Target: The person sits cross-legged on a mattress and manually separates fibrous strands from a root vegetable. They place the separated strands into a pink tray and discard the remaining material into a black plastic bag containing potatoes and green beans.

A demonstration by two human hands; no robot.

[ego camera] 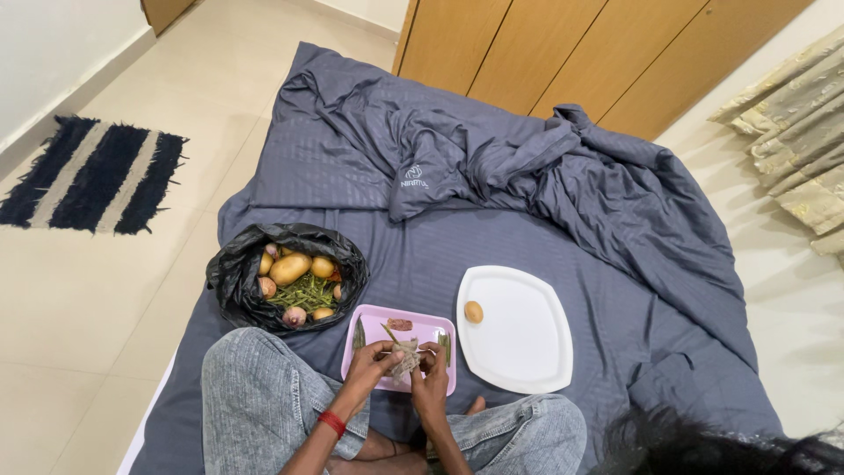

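Dark hair at the 5 o'clock edge, then crossed knees in grey jeans: a person sits peeling over a pink tray.

Both hands meet above the pink tray [400, 347]: the left hand [369, 362], a red band at its wrist, and the right hand [431, 376] are both closed around one small greyish vegetable [406, 356], pinched between the fingertips. Judging by the grip, it would go best turned slowly with the scraps falling on the tray, fingers kept clear of any blade; whether one is held I cannot tell. On the tray lie roughly three green bean pieces and one reddish scrap. At 3 o'clock of the tray sits one white plate [519, 339] bearing one small round potato [474, 311]. At 10 o'clock, one black bag [237, 273] holds about eight potatoes and onions over a bunch of green beans [303, 292].
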